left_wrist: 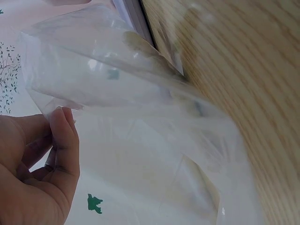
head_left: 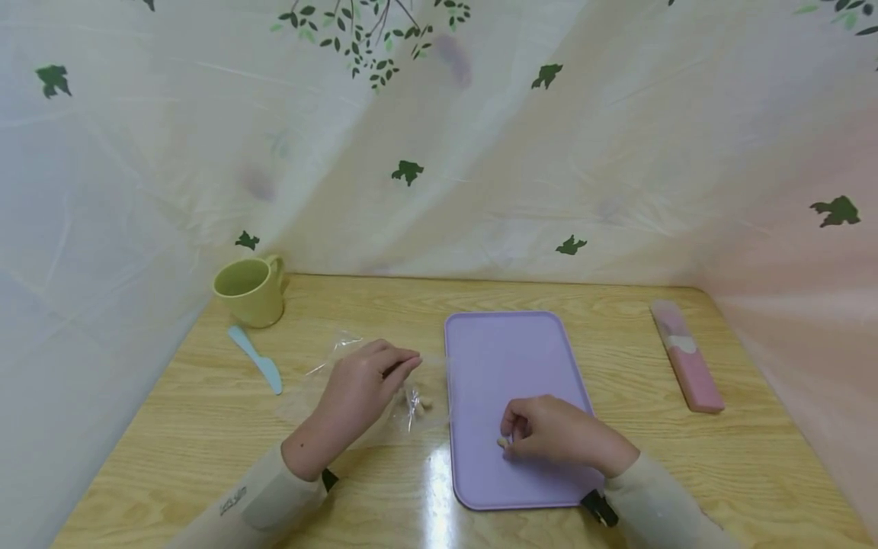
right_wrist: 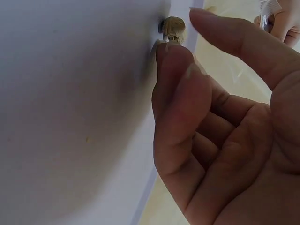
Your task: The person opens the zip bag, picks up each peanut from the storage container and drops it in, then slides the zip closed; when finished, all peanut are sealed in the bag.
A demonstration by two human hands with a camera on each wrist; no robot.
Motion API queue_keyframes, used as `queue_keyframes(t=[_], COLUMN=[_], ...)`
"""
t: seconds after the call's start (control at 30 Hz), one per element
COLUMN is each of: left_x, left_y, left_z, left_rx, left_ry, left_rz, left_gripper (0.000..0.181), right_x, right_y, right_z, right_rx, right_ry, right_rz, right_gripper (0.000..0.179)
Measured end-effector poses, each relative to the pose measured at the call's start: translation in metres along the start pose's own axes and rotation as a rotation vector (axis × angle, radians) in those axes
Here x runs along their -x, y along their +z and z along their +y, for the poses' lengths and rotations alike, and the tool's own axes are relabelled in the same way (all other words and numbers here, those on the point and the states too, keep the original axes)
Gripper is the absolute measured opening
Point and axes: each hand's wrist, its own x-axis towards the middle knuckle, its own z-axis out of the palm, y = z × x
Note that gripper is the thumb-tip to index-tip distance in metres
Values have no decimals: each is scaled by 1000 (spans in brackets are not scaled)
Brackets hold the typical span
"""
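In the head view, my left hand [head_left: 360,389] is over the clear plastic bag [head_left: 322,370] left of the purple tray [head_left: 507,358]. Its thumb and fingertips pinch the edge of the bag [left_wrist: 108,79], which spreads out and partly upward in the left wrist view. Small tan pieces [head_left: 425,403] show at the bag's right side. Low over the tray is my right hand [head_left: 559,433], fingers bent. A small tan mushroom-shaped piece [right_wrist: 174,28] with a round cap sits right at its fingertips, the thumb held apart from it.
A yellow-green mug [head_left: 250,293] stands at the back left, with a light blue plastic knife [head_left: 257,360] in front of it. To the right of the tray lies a long pink case [head_left: 688,358]. Patterned fabric [head_left: 480,152] hangs behind the wooden table [head_left: 384,488].
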Motion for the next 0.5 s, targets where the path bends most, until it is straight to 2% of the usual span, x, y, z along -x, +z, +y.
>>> queue_keyframes(t=[0.5], left_x=[1], left_y=[-1], left_z=[1], left_rx=[-13], left_ry=[-3], left_rz=[-2], left_gripper=[11], right_x=[-3], right_y=[4], right_z=[-3], right_rx=[61], right_ry=[-19], right_rz=[-16], right_gripper=[15])
